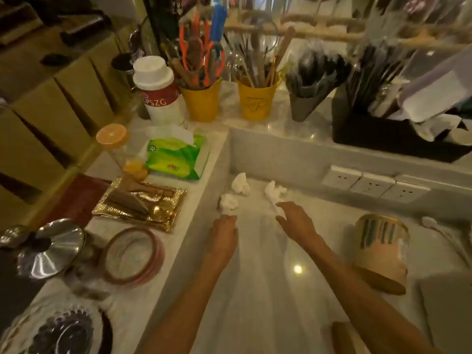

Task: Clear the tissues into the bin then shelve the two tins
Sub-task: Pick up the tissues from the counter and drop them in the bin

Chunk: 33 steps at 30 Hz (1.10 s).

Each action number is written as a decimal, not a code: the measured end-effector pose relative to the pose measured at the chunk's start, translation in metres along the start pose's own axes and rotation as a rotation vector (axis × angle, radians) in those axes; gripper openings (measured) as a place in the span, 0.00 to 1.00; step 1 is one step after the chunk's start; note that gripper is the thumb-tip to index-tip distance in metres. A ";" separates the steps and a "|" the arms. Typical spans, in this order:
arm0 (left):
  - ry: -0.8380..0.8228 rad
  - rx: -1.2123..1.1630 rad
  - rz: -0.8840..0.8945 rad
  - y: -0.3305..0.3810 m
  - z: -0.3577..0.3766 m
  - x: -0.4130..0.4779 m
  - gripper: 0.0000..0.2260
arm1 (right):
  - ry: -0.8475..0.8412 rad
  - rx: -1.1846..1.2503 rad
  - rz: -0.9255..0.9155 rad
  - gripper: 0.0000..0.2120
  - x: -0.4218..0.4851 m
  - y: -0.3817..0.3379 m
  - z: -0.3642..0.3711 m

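Three crumpled white tissues lie on the pale marble counter (pixel 255 290): one at the left (pixel 228 203), one further back (pixel 240 183) and one to the right (pixel 274 192). My left hand (pixel 222 237) reaches to the left tissue, fingertips touching its near edge. My right hand (pixel 297 221) is spread open, fingertips at the right tissue's lower end. A striped tin (pixel 381 251) with a gold rim stands at the right. The top of a second brownish tin (pixel 341 335) shows at the bottom edge. No bin is in view.
A raised ledge on the left holds a green tissue pack (pixel 173 159), a gold tray (pixel 143 203), a glass-lidded dish (pixel 132 255) and a steel lid (pixel 51 247). Yellow utensil pots (pixel 201 100) and a black caddy (pixel 398 139) line the back shelf. Wall sockets (pixel 370 183) sit below.
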<state>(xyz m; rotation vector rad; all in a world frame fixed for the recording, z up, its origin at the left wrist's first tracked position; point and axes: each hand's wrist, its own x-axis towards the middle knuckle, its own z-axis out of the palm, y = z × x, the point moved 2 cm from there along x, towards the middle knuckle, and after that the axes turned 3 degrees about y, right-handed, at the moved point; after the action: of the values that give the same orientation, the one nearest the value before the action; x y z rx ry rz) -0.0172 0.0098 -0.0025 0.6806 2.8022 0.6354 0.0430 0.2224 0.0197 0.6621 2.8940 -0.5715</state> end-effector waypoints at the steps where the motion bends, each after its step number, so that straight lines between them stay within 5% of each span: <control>1: -0.009 0.036 -0.008 0.004 0.002 0.018 0.20 | -0.025 -0.048 -0.032 0.26 0.023 -0.001 0.002; 6: -0.176 0.194 -0.146 0.016 0.010 0.079 0.30 | -0.167 -0.250 -0.139 0.33 0.105 -0.001 0.018; 15: -0.205 0.487 0.004 0.002 0.021 0.072 0.14 | -0.140 -0.145 -0.170 0.12 0.121 0.028 0.035; 19: -0.242 0.509 -0.004 -0.005 0.025 0.072 0.13 | -0.086 -0.139 -0.271 0.13 0.128 0.004 0.019; 24: -0.269 0.496 0.069 -0.020 0.047 0.076 0.19 | -0.162 -0.198 -0.472 0.22 0.151 -0.074 0.015; 29: -0.229 0.479 0.079 -0.038 0.073 0.070 0.07 | -0.372 -0.371 -0.443 0.35 0.153 -0.092 0.052; 33: -0.205 0.467 0.049 -0.050 0.081 0.059 0.21 | -0.362 -0.446 -0.493 0.40 0.151 -0.086 0.062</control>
<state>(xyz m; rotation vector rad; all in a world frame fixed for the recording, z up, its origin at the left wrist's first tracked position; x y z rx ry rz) -0.0661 0.0271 -0.1016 0.8385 2.7572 -0.0935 -0.1288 0.1866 -0.0382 -0.2010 2.6772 -0.0562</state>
